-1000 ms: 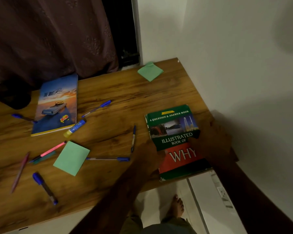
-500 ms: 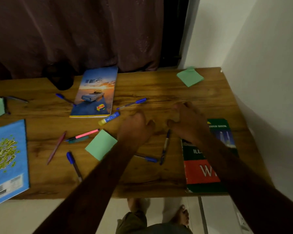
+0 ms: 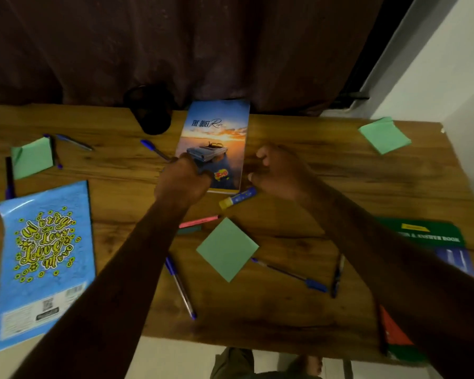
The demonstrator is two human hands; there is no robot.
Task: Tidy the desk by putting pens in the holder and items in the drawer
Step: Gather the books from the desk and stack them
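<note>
Two grips are over mid-bench [image 3: 326,149], which has a matte wood-grain top.

Left grip [image 3: 182,181]: fingers curled tight, knuckles up, over the near-left corner of the glossy car-cover notebook [image 3: 219,132]. Far pen [image 3: 154,149]: slim, blue cap, long axis far-left to near-right. Its near end meets the left grip's knuckles; cannot tell whether the fingers have hold of it.

Right grip [image 3: 277,173]: fingers curled, just right of the notebook. Its inside is hidden, so cannot tell if anything is held. Glue stick [image 3: 237,198], a blue cylinder with a yellow cap, lies just near of it, touching or almost.

Holder [image 3: 151,110]: dark round cup, upright at the far edge against the curtain [image 3: 230,50], beyond the left grip and apart from it.

Loose pens near of the grips:
- Pink pen [image 3: 200,221] lies left-right, beside the left forearm.
- Near pen [image 3: 179,288] has a clear barrel, blue cap at the far end, tip pointing near-right.
- Capped pen [image 3: 289,274] runs left-right, blue cap at the right end.
- Dark pen [image 3: 337,274] lies near-far, beside that cap.

Square green pad [image 3: 227,248] sits flat between near pen and capped pen.
</note>
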